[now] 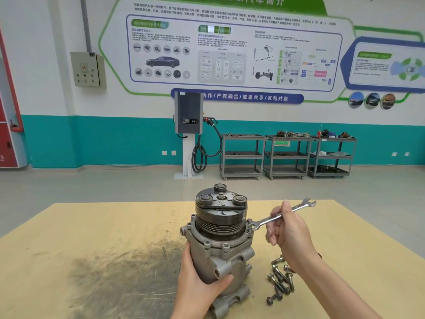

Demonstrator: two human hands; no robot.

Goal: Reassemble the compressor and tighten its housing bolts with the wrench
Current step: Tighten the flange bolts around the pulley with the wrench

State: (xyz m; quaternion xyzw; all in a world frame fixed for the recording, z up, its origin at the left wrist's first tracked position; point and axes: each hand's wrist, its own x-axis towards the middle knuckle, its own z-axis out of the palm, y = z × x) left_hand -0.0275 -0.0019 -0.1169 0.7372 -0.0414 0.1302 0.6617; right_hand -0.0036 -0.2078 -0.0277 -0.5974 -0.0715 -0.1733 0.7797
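A: Where is the compressor (220, 240)?

B: In the lower middle of the frame, standing upright on the pale wooden table (92, 226), its black pulley and clutch plate (221, 203) on top and the grey metal housing below. A dark, sooty smear covers the table to its lower left.

A: What is the left hand (195, 282) doing?

B: It is wrapped round the lower part of the housing, fingers behind on the left side, thumb across the front, gripping the body.

A: And the right hand (287, 231)?

B: Just right of the compressor, its fingers curled round the shank of a double open-end wrench (281, 215). The wrench slants from lower left to upper right. Its lower jaw sits at a bolt (249, 230) on the right edge of the housing flange; whether it is fully seated on the head I cannot tell. The other jaw points free toward the upper right.

A: Any loose fasteners?

B: Yes, a scatter of loose bolts (279, 282) lies on the table at lower right, beside the compressor's base and partly under the right forearm.

A: What else shows?

B: Across the upper frame, a wall with a large printed information board (230, 49). At upper left, a grey electrical box (88, 69). In the centre, a charging station (188, 116) with its cable looped down. To its right, three grey shelf carts (287, 155) holding parts.
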